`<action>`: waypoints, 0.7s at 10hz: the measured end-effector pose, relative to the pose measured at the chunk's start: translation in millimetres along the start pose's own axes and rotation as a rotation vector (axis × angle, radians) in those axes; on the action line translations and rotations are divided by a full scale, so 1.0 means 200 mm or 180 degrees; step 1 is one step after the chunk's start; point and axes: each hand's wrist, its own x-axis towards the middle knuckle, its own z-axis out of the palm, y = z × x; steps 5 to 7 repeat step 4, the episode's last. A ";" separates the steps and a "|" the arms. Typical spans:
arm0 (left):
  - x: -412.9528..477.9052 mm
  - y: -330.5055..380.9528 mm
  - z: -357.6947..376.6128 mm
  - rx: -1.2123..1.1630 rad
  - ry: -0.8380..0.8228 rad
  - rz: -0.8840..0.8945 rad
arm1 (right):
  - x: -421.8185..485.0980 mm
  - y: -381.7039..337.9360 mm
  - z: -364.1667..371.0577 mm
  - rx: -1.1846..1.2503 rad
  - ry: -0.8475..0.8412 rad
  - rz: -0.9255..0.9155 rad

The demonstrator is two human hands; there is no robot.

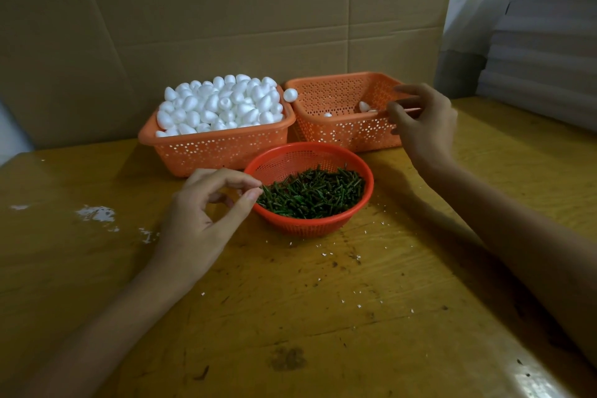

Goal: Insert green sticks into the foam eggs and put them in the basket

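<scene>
From my remote seat I see my left hand point(206, 207) at the near left rim of the round red plastic mesh basket point(352, 223), which sits on the worn yellow wooden table point(323, 317) and holds a heap of short dark green sticks point(313, 195). The thumb and forefinger are curled close together right at the edge of that heap, but I cannot tell whether a stick is pinched between them. My right hand point(423, 119) hovers over the near right corner of the right-hand orange perforated rectangular basket point(339, 132), fingers loosely spread and holding nothing I can see. Only a few white foam eggs point(364, 106) lie in that basket. Just beside it on the left, the second orange perforated basket point(210, 152) is piled high with plain white foam eggs point(223, 107), and one stray foam egg point(290, 95) perches between the two baskets. White foam crumbs point(97, 213) speckle the table, and a brown cardboard sheet point(226, 10) stands behind it all.
</scene>
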 end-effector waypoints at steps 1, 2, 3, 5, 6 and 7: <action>0.02 -0.01 -0.03 0.0271 0.0187 0.0124 | 0.01 0.01 -0.02 0.0005 0.0025 0.0043; 0.06 -0.05 -0.11 0.0597 0.0580 0.0118 | 0.06 0.01 -0.06 0.0166 0.0139 0.0122; 0.11 -0.13 -0.20 0.0940 0.1050 -0.0025 | 0.10 -0.03 -0.12 0.0459 0.0282 0.0157; 0.16 -0.28 -0.36 0.1279 0.1476 -0.0298 | 0.17 -0.13 -0.21 0.1218 0.0561 0.0041; 0.16 -0.28 -0.36 0.1279 0.1476 -0.0298 | 0.17 -0.13 -0.21 0.1218 0.0561 0.0041; 0.16 -0.28 -0.36 0.1279 0.1476 -0.0298 | 0.17 -0.13 -0.21 0.1218 0.0561 0.0041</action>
